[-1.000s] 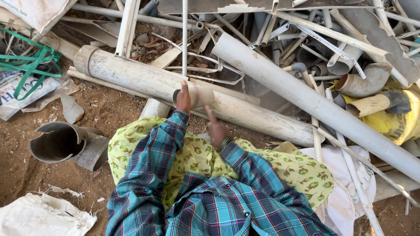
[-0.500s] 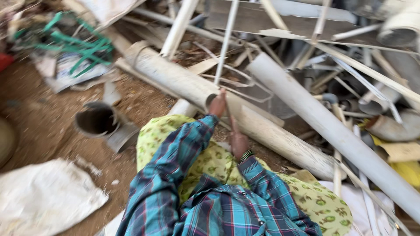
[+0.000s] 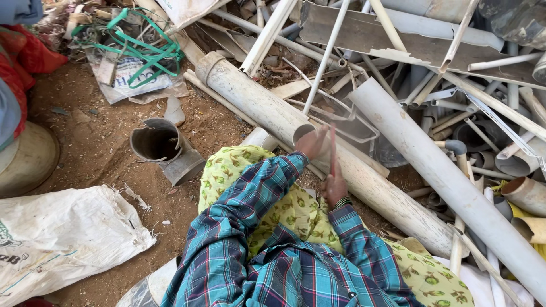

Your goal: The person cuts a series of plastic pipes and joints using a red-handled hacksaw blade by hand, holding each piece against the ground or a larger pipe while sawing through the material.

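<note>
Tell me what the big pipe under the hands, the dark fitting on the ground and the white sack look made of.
Big pipe: likely rigid plastic, matte off-white, dirt-smeared, with a socket collar at one end. Dark fitting: probably grey moulded plastic, dull, hollow, thin-walled. White sack: woven plastic by the look, with frayed threads along its edge.

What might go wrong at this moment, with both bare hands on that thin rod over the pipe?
The left hand and right hand grip a thin rod against the large grey pipe, whose broken edge could cut bare skin. Loose thin tubes lean overhead in the scrap pile and might slide down if the pipe shifts.
</note>
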